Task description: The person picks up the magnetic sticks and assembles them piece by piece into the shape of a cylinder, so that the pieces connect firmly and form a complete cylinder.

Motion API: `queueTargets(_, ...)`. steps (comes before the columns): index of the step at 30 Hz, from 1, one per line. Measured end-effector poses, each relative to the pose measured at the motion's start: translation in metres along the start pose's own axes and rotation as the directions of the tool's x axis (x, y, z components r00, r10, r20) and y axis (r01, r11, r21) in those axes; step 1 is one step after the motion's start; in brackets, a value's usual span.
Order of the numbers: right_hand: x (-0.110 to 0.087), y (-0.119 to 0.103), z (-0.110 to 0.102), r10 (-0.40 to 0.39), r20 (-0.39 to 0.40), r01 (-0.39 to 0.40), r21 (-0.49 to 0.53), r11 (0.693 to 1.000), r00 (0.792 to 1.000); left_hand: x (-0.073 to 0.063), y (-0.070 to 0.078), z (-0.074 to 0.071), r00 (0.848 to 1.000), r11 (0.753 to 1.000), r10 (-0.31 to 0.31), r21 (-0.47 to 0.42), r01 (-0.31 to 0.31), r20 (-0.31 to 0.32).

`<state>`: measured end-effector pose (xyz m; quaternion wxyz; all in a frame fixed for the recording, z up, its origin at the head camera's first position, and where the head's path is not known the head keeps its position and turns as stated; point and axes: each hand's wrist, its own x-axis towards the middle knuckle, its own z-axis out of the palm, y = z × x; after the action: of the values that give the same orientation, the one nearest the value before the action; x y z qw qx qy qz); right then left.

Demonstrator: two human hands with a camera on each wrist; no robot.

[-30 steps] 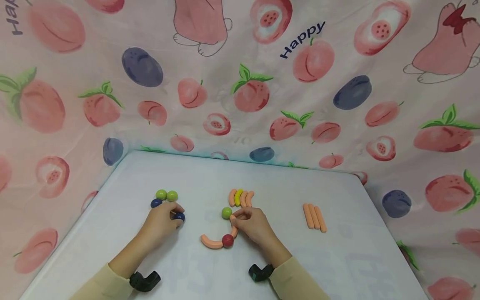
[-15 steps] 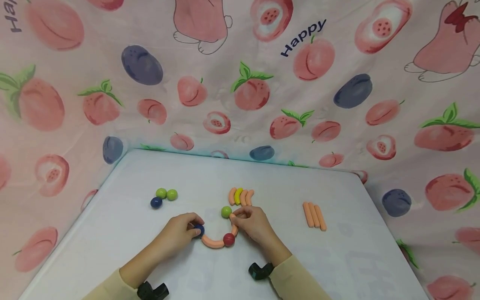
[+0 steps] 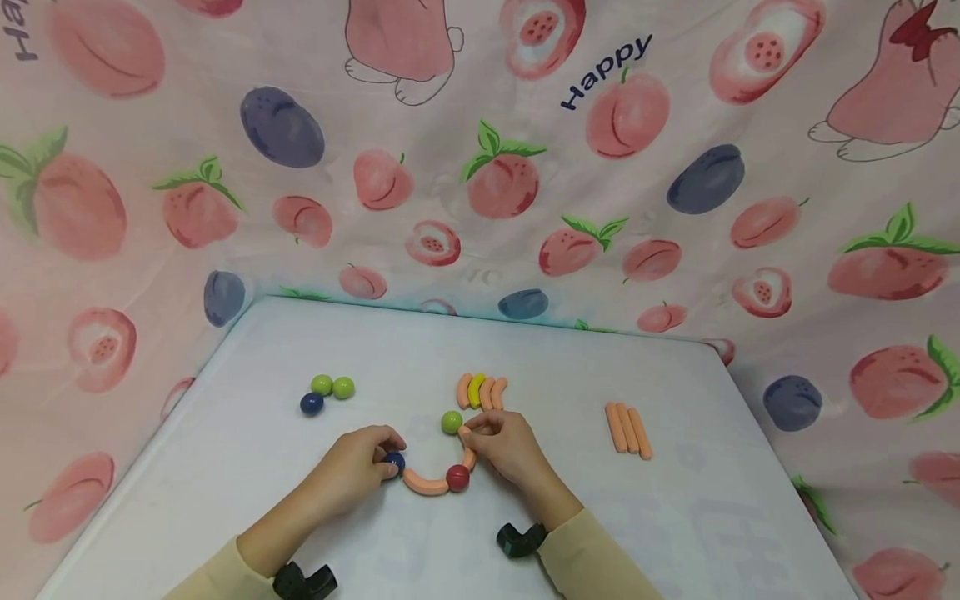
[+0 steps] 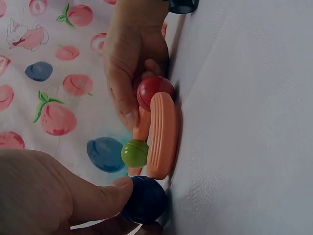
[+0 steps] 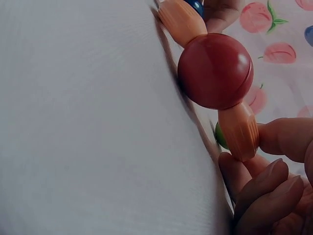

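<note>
My left hand (image 3: 352,468) pinches a dark blue ball (image 4: 145,199) between thumb and fingers, right at the left end of a curved orange rod (image 3: 426,483). That rod's other end joins a red ball (image 3: 457,477). From the red ball a second curved orange rod (image 5: 238,129) runs away from me, and my right hand (image 3: 510,450) pinches it between thumb and fingers. At the far end of this rod is a green ball (image 3: 452,422). Rods and balls together form an open curve on the white table (image 3: 420,558).
Two green balls (image 3: 343,387) and another blue ball (image 3: 312,404) sit at the left. Behind my right hand lie several short curved rods, one a yellow rod (image 3: 477,390). Straight orange rods (image 3: 628,430) lie at the right. A fruit-print cloth (image 3: 450,183) hangs behind the table.
My left hand has brought the blue ball from the group at the left, rightward and nearer me, to the curved rod's end. The right hand has kept its hold in place.
</note>
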<state>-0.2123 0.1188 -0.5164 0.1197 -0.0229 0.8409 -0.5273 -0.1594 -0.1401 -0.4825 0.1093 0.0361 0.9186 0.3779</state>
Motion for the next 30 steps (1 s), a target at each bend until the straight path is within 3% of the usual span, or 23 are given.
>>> queueTargets(5, 0.0004, -0.0007, -0.0005, 0.011, 0.002, -0.011, 0.005, 1.0, 1.0, 0.0, 0.0008, 0.0013, 0.999, 0.998, -0.013, -0.057, 0.015, 0.04)
queueTargets(9, 0.0004, -0.0004, -0.0002, 0.005, 0.008, -0.005, 0.006, 1.0, 1.0, -0.0006, 0.0014, 0.0022, 0.996, 0.985, -0.046, -0.163, 0.058, 0.078)
queueTargets(16, -0.0004, -0.0009, 0.0, 0.003, -0.001, -0.003, 0.006, 1.0, 1.0, -0.0037, 0.0049, 0.0005, 0.98, 0.902, -0.111, -0.397, 0.169, 0.164)
queueTargets(21, -0.001, -0.0009, -0.0001, 0.004, -0.002, -0.004, 0.009, 1.0, 1.0, -0.0044, 0.0047, 0.0012, 0.978, 0.877, -0.137, -0.44, 0.193, 0.155)
queueTargets(30, -0.0045, -0.0066, 0.0013, 0.023, -0.022, -0.024, -0.03, 0.999, 0.999, -0.0019, 0.001, 0.0013, 0.979, 0.864, -0.147, -0.463, 0.198, 0.144)
